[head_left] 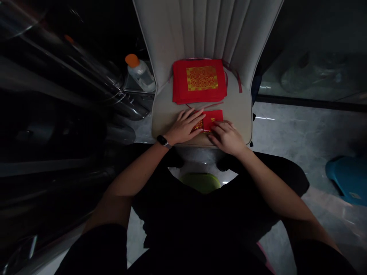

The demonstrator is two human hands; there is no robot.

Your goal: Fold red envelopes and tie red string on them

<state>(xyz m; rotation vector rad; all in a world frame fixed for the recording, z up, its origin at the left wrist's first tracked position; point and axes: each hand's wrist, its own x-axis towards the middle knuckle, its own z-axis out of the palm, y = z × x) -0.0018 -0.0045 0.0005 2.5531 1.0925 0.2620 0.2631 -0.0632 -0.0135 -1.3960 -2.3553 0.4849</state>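
A small red envelope (213, 115) with gold print lies on the front of the chair seat, its left part showing a gold pattern. My left hand (185, 126), with a dark band on the wrist, rests flat over that left part, fingers spread. Over the right part, my right hand (228, 136) has its fingers curled onto the red paper, the thumb near the lower edge. The hands cover both ends of the envelope. Behind them sits a stack of larger red sheets (200, 96), the top one bearing a gold patterned panel (202, 78).
The light padded chair (163, 114) has a ribbed backrest. Dark red cords (240, 84) trail beside the stack. To the left stands a white bottle with an orange cap (140, 74), near shiny pipes (111, 76). A blue plastic object (348, 177) is on the floor at right.
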